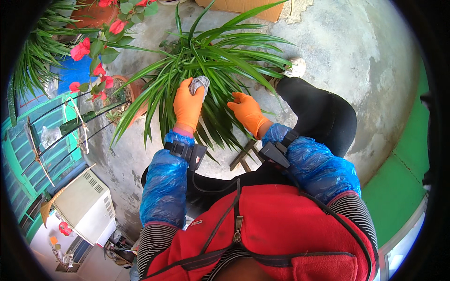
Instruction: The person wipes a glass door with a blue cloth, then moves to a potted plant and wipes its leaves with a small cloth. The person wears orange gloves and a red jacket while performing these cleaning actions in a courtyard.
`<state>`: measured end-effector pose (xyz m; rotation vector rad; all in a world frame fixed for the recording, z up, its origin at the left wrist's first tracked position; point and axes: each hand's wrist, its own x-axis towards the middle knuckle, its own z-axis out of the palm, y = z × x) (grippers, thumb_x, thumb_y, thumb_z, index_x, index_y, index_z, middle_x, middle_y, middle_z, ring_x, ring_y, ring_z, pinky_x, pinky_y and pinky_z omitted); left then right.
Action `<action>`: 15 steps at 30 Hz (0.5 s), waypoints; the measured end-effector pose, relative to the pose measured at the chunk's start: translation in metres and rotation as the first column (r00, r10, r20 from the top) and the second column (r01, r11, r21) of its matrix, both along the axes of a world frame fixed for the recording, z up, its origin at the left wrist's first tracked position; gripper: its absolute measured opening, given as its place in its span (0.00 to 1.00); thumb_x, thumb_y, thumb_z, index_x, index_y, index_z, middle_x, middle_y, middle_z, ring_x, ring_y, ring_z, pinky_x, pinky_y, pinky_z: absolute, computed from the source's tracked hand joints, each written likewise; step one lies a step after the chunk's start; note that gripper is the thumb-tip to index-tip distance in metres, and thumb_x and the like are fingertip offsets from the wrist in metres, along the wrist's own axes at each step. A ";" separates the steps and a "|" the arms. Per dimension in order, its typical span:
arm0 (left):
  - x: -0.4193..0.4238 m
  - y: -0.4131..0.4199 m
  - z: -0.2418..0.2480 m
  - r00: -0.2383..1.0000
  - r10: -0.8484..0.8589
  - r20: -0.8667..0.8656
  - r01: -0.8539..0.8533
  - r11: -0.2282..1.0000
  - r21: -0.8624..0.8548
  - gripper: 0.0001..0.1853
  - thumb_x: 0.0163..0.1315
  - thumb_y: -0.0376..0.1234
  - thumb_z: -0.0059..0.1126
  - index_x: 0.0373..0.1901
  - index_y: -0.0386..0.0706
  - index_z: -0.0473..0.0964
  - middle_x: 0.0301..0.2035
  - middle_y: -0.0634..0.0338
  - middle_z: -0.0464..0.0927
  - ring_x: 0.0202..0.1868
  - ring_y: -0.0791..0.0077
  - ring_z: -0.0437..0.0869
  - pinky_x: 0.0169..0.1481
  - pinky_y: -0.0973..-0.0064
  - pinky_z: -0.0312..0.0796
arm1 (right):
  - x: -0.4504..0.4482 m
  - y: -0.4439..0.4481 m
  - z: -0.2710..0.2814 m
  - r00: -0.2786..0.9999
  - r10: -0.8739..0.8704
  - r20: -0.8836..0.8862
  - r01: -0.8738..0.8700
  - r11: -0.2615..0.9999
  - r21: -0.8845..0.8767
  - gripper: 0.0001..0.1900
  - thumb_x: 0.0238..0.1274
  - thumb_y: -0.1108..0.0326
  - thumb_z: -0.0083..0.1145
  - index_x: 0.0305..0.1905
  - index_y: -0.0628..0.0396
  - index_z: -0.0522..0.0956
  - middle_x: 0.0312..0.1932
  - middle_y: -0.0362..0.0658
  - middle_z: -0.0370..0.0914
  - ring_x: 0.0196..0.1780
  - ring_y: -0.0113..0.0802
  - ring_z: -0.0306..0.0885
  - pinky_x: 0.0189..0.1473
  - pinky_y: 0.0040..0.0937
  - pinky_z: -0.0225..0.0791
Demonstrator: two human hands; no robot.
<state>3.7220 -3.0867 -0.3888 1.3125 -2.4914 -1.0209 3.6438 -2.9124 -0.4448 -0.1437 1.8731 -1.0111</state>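
My left hand (pixel 188 103), in an orange glove, holds a crumpled grey cloth (pixel 199 87) between thumb and fingers over a large leafy plant (pixel 211 66). The plant's long, narrow green leaves spread out in front of me and hide its pot. My right hand (pixel 247 111), gloved the same way, is at the right side of the leaves with its fingers loosely curled. Whether a leaf lies between those fingers is hard to tell. Blue plastic sleeves cover both forearms.
Left of the plant stands a clay pot (pixel 137 100) with soil, near pink-red flowers (pixel 81 49). A cardboard box (pixel 246 8) lies beyond. Part of a wooden stool (pixel 244 158) shows between my legs. A white appliance (pixel 84 203) is at lower left, beyond a concrete floor (pixel 337 45).
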 end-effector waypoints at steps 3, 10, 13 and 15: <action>-0.016 -0.009 -0.007 0.999 0.031 0.028 -0.029 0.996 -0.082 0.23 0.56 0.42 0.65 0.51 0.41 0.78 0.43 0.47 0.83 0.45 0.51 0.84 0.52 0.61 0.74 | 0.008 -0.001 -0.007 0.972 0.028 -0.235 -0.012 0.998 0.068 0.40 0.54 0.53 0.68 0.71 0.58 0.67 0.59 0.58 0.77 0.62 0.50 0.77 0.62 0.37 0.68; -0.041 -0.032 -0.020 0.990 0.094 0.105 -0.090 0.995 -0.044 0.19 0.55 0.44 0.67 0.44 0.43 0.81 0.44 0.50 0.83 0.45 0.52 0.84 0.50 0.60 0.75 | 0.016 -0.002 -0.002 0.950 0.046 0.308 -0.028 0.998 -0.064 0.45 0.56 0.50 0.69 0.72 0.66 0.62 0.68 0.60 0.68 0.70 0.48 0.68 0.67 0.35 0.63; -0.043 -0.033 -0.026 0.993 -0.022 0.119 0.040 0.988 -0.151 0.18 0.56 0.42 0.66 0.46 0.44 0.81 0.43 0.50 0.82 0.44 0.51 0.84 0.49 0.59 0.75 | 0.014 -0.004 0.002 0.938 0.032 0.346 -0.017 0.999 -0.047 0.43 0.58 0.51 0.67 0.71 0.68 0.63 0.67 0.60 0.70 0.69 0.48 0.70 0.67 0.35 0.63; -0.043 -0.029 -0.028 0.982 -0.141 0.124 0.167 0.960 -0.224 0.18 0.55 0.41 0.66 0.47 0.45 0.80 0.42 0.50 0.81 0.44 0.50 0.83 0.49 0.58 0.75 | 0.015 -0.006 0.001 0.943 0.049 0.330 -0.034 0.998 -0.050 0.41 0.57 0.54 0.67 0.70 0.68 0.64 0.64 0.59 0.73 0.67 0.48 0.72 0.65 0.36 0.66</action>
